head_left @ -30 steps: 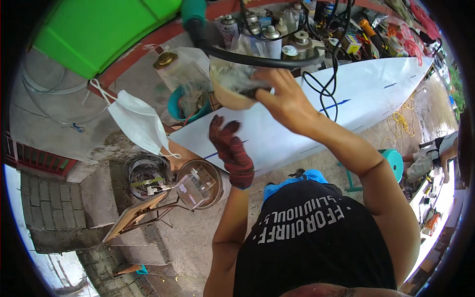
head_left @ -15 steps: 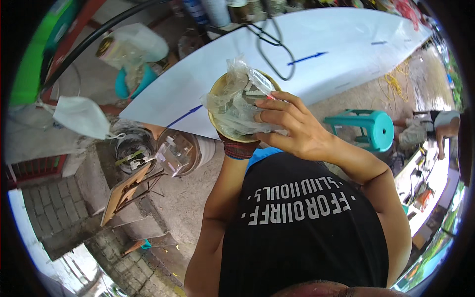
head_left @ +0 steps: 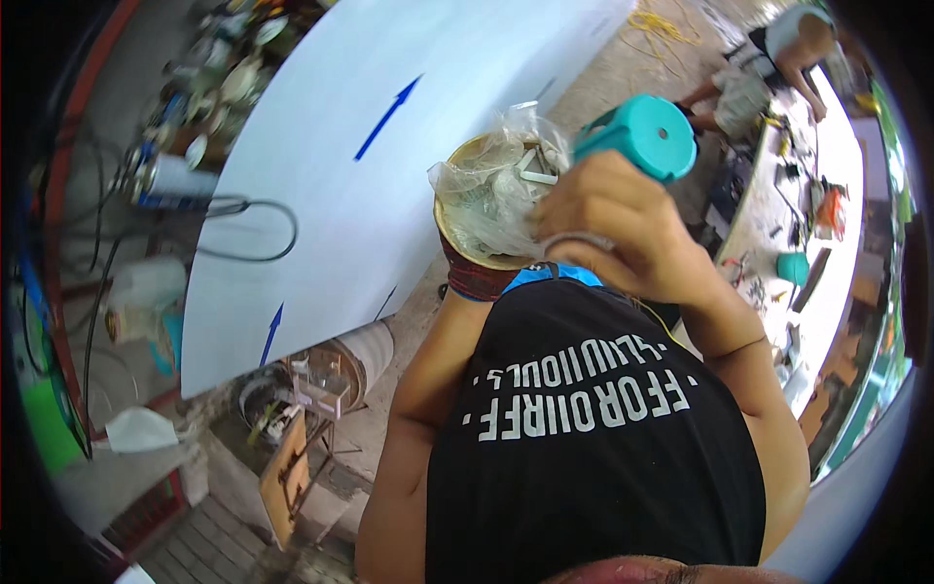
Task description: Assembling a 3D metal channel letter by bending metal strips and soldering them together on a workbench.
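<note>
Bowl point(head_left: 486, 219) lined with crinkled clear plastic point(head_left: 491, 185) — held up at chest height, over the edge of the big white board point(head_left: 389, 175). Right hand point(head_left: 608, 234) draped over the rim, fingers point(head_left: 564, 209) pressed together on plastic and bowl. Left hand point(head_left: 474, 277) (red-gloved, mostly hidden) cupped beneath, grip impossible to tell. Risk, by the look of it — a tilt, and loose bits tumbling out onto the board.
</note>
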`<state>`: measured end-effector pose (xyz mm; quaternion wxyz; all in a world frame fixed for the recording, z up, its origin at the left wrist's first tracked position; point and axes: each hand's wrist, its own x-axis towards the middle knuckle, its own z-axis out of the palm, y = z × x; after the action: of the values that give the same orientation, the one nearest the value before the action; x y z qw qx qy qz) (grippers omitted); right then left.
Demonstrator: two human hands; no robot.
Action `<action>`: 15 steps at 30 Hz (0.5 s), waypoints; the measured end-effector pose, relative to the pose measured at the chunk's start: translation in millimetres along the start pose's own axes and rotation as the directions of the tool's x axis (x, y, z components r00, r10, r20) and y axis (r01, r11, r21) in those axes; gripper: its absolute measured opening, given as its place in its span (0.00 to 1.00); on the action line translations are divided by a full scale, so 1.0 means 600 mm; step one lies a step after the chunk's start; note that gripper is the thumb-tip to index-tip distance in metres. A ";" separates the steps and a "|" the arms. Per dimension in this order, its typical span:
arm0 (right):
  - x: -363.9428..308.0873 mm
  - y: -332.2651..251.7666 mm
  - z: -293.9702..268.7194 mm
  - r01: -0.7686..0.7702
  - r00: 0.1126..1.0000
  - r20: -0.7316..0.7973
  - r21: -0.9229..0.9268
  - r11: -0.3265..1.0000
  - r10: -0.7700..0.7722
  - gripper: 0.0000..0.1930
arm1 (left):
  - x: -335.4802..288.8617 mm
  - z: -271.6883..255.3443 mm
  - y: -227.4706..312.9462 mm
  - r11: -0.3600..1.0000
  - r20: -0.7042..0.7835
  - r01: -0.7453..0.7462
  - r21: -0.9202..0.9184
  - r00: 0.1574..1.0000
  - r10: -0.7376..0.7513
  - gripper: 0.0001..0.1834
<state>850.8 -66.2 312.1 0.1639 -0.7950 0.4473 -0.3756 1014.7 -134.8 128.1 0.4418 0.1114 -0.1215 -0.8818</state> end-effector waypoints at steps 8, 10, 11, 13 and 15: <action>-0.033 0.084 -0.097 -0.395 0.910 -0.229 -0.227 0.890 0.346 0.26 | 0.090 0.013 -0.118 0.217 0.350 -0.309 0.926 0.919 -0.184 0.39; -0.050 0.103 -0.089 -0.480 0.875 -0.157 -0.175 0.860 0.457 0.26 | 0.109 0.017 -0.128 0.052 0.415 -0.415 0.908 0.878 -0.238 0.43; -0.060 0.110 -0.083 -0.522 0.853 -0.125 -0.210 0.826 0.507 0.25 | 0.119 0.018 -0.129 -0.123 0.509 -0.549 0.827 0.823 -0.252 0.46; -0.081 0.120 -0.068 -0.603 0.797 -0.206 -0.196 0.774 0.568 0.25 | 0.138 0.016 -0.136 0.172 0.468 -0.436 0.883 0.812 -0.349 0.49; -0.101 0.131 -0.060 -0.685 0.725 -0.251 -0.176 0.707 0.641 0.24 | 0.161 0.009 -0.141 0.403 0.415 -0.234 0.885 0.790 -0.451 0.52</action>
<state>758.5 -56.0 261.7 0.1450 -0.5590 0.7606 -0.2967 893.3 -163.0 98.0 0.1822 0.0556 -0.7040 -0.6842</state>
